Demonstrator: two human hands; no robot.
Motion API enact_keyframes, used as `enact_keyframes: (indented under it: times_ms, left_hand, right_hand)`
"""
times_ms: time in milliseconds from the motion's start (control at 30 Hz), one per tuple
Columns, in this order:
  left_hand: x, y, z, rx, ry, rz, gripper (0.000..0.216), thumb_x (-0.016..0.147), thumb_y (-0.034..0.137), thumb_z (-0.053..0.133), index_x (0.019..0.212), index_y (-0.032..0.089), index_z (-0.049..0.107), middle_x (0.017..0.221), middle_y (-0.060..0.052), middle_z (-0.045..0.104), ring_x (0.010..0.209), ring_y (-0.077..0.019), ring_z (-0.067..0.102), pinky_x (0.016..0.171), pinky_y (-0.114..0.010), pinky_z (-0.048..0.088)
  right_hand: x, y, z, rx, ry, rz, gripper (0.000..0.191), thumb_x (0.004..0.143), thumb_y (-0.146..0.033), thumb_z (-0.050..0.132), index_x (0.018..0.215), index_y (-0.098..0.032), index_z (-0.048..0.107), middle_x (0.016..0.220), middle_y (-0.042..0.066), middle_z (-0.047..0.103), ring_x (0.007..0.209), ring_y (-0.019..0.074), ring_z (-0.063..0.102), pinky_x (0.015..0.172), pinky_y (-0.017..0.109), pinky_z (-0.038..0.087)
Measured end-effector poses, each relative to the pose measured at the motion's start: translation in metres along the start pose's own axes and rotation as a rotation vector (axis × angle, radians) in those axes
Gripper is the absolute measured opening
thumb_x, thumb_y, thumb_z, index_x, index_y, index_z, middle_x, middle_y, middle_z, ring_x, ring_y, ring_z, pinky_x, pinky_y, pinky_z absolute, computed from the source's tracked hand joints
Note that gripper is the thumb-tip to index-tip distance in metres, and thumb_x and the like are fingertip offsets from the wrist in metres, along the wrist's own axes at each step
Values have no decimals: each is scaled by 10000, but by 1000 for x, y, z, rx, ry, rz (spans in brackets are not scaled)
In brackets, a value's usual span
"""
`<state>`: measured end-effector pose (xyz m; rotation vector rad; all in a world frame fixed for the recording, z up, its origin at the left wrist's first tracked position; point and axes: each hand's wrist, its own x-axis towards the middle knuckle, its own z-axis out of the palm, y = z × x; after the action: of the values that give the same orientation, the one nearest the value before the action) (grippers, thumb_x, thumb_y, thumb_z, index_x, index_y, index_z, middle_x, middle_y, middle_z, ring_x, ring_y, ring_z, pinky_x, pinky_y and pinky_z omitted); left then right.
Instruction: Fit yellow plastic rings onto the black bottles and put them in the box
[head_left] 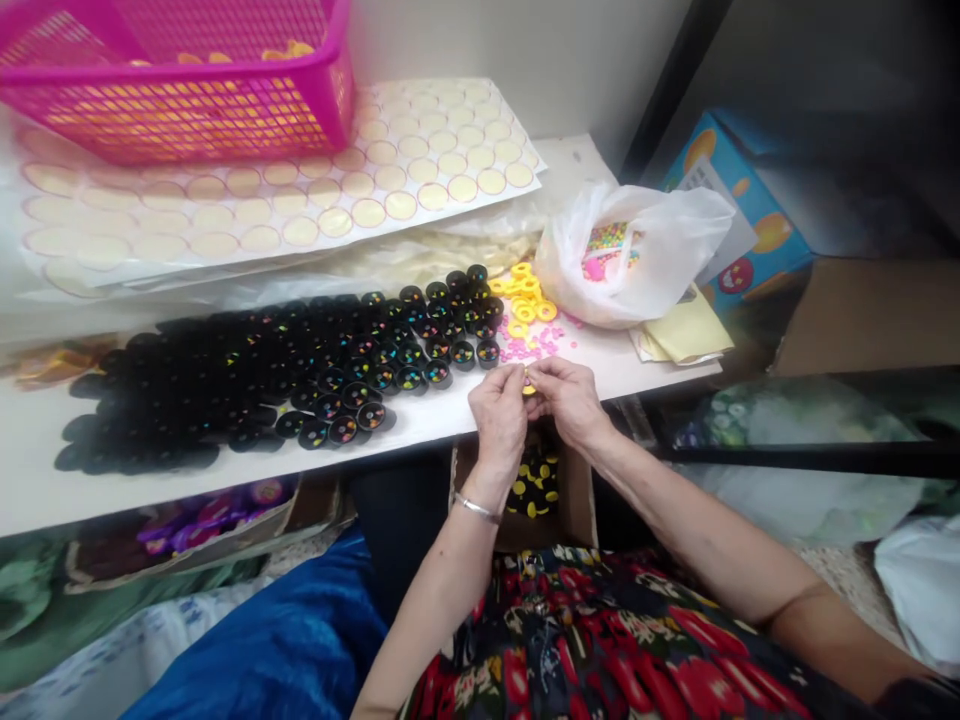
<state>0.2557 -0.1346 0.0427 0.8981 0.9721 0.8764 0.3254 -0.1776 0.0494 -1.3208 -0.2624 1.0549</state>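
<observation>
small yellow piece (529,386): held up between both hands, just off the front edge of the worktop (427,422); mostly covered, so its exact form cannot be told.
left hand (497,408): fingers closed on the left side of the small yellow piece; a silver bracelet (476,508) circles the wrist.
right hand (576,402): fingers pinching the same piece from the other side, the two hands almost meeting.
black cups (343,430): crowded on the worktop to the left of the hands, upright in the nearer rows, with many-coloured bits inside; the far left end is blurred.
yellow rings (546,311): a loose heap just beyond the hands, beside the right end of the black cups.
pink bits (534,347): scattered between the yellow rings and the hands.
white plastic bag (667,240): right of the yellow rings, its mouth open on small coloured beads (606,237).
folded yellow paper (694,330): at the worktop's right end, beside the bag.
pink basket (330,75): at the back left, on sheets of cream circles (400,205), with orange-yellow pieces inside.
cardboard box (581,505): below the hands, holding black and yellow pieces (538,485).
</observation>
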Motion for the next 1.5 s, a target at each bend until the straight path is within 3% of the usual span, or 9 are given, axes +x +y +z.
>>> enact_keyframes:
  times_ms: [167, 367, 500, 633, 733, 900, 1033, 1400, 1500]
  left_hand:
    - [3, 5, -8, 24, -81, -73, 284, 650, 365, 670, 754, 102, 646, 567, 27, 544, 454, -47, 453, 419, -158, 371]
    - [2, 6, -26, 170, -397, 108, 401, 544, 270, 771, 910, 142, 669, 843, -22, 610, 711, -93, 550, 656, -214, 464]
    - [-4, 8, -27, 265, -370, 239, 330, 506, 267, 795, 787, 139, 676, 767, 3, 562, 707, -99, 523, 655, -220, 443]
    - [-16, 15, -27, 248, -384, 280, 341, 545, 299, 782, 828, 147, 667, 811, -18, 577, 754, -124, 535, 683, -245, 443]
    - [-25, 21, -32, 405, -406, 426, 298, 589, 322, 765, 824, 166, 669, 807, -28, 581, 807, -150, 523, 722, -267, 431]
    - [-35, 26, -39, 752, -539, 792, 184, 737, 314, 649, 864, 180, 650, 838, -46, 628, 818, -164, 507, 779, -309, 397]
    - [-43, 25, -40, 906, -614, 950, 148, 804, 277, 548, 863, 173, 635, 912, -68, 653, 811, -171, 521, 794, -341, 375]
    - [-47, 11, -51, 841, -561, 901, 145, 807, 294, 550, 857, 183, 628, 865, -51, 655, 795, -162, 519, 792, -329, 381]
    - [-45, 6, -58, 836, -561, 877, 126, 803, 273, 554, 854, 182, 624, 862, -48, 651, 795, -159, 515, 793, -326, 386]
  right_hand:
    - [3, -7, 3, -13, 12, 120, 125, 648, -221, 620, 704, -143, 539, 463, -31, 563, 358, 94, 538, 362, 196, 483]
    - [-1, -11, -6, -51, -103, 85, 133, 691, -234, 636, 711, -131, 554, 545, -6, 594, 407, 89, 548, 370, 193, 478]
    - [-15, -11, -31, 68, -241, 39, 239, 733, -344, 638, 860, -144, 605, 788, 39, 652, 552, 104, 611, 498, 243, 537]
    - [-30, -12, -56, 125, -351, -1, 331, 717, -331, 675, 1010, -193, 609, 1000, 57, 644, 773, 146, 649, 672, 315, 555]
    - [-38, -14, -62, 113, -475, 31, 402, 677, -332, 713, 1043, -193, 620, 1082, 76, 629, 921, 183, 623, 754, 355, 540]
    - [-39, -19, -55, 35, -534, 91, 433, 590, -291, 772, 991, -175, 658, 939, 44, 676, 814, 149, 631, 747, 318, 524]
    - [-38, -24, -51, -139, -554, 82, 457, 524, -181, 788, 965, -141, 676, 845, 21, 686, 755, 128, 619, 733, 265, 495]
    - [-46, -4, -38, -127, -417, 8, 404, 520, -239, 764, 898, -149, 653, 803, 17, 654, 732, 128, 585, 717, 269, 460]
    - [-43, -3, -35, -199, -556, 41, 393, 576, -266, 733, 941, -139, 659, 870, 31, 657, 832, 144, 576, 779, 278, 440]
